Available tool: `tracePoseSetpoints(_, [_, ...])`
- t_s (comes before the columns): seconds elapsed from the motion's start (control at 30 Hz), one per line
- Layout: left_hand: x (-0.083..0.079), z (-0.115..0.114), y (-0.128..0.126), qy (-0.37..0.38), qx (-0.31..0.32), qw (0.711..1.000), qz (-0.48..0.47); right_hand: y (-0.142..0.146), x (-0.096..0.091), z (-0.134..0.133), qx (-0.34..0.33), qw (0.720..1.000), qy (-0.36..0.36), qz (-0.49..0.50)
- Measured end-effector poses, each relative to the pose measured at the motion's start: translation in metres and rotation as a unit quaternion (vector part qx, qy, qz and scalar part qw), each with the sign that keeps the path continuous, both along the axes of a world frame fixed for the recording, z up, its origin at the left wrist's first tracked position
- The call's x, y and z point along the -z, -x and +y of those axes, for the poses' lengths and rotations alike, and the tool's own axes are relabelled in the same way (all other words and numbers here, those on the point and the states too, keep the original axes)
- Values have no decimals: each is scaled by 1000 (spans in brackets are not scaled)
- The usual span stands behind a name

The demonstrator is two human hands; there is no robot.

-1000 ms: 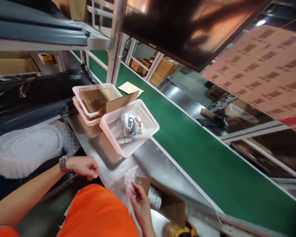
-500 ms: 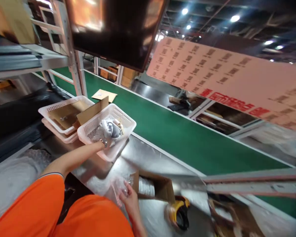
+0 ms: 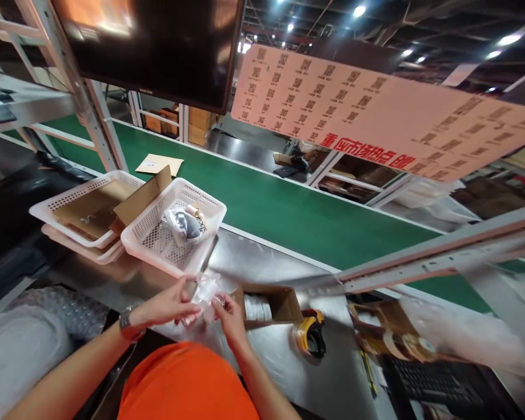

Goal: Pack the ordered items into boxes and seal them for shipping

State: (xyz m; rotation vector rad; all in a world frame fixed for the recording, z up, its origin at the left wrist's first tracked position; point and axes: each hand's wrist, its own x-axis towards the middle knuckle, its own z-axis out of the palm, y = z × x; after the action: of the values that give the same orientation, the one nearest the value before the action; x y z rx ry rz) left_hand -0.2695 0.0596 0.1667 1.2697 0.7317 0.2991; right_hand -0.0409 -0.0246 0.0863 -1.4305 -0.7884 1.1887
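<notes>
My left hand (image 3: 170, 302) and my right hand (image 3: 228, 312) meet over the steel bench, both pinched on a small clear plastic bag (image 3: 205, 290) held between them. Something small sits inside the bag; I cannot make it out. Just beyond the hands stands a white perforated basket (image 3: 157, 248) with a dark bagged item (image 3: 184, 223) in it. To the right of my right hand lies an open cardboard box (image 3: 273, 303) with a silvery wrapped object inside.
A second white basket (image 3: 65, 205) holding cardboard sits to the left. A yellow tape dispenser (image 3: 311, 336) lies right of the box. A green conveyor belt (image 3: 289, 213) runs behind. Bubble wrap (image 3: 21, 344) is at the left, a keyboard (image 3: 424, 382) at the right.
My left hand has come back from the white basket to the plastic bag, which both hands now hold. The view has swung to the right.
</notes>
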Motion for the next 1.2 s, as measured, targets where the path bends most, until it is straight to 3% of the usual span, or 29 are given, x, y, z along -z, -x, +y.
tracePoseSetpoints(0.1, [28, -19, 6, 29, -17, 997, 64, 3, -4, 1, -24, 999, -13, -24])
tracePoseSetpoints(0.3, [64, -15, 20, 59, 25, 993, 97, 21, -10, -10, -44, 996, -12, -81])
tracePoseSetpoints(0.47, [71, -15, 14, 79, 29, 993, 78, 42, -30, -29, -173, 983, -8, -53])
tracePoseSetpoints(0.63, [67, -22, -5, 59, 43, 989, 131, 43, -29, -48, -129, 991, 23, 35])
tracePoseSetpoints(0.77, [50, -18, -17, -87, 80, 959, 256, 30, -11, -57, -115, 992, 43, 42])
tracePoseSetpoints(0.9, [13, -15, -30, -288, 92, 904, 303, 6, -8, -66, -110, 991, 62, 33])
tracePoseSetpoints(1.03, [-23, -37, -57, -347, 102, 887, 288, -25, -26, -82, -117, 988, -17, -99])
tracePoseSetpoints(1.1, [-37, -57, -80, -375, 85, 890, 244, -39, -38, -90, -100, 978, -71, -167])
tracePoseSetpoints(1.2, [-54, -85, -125, -428, 105, 883, 163, -62, -55, -97, -49, 975, -100, -190])
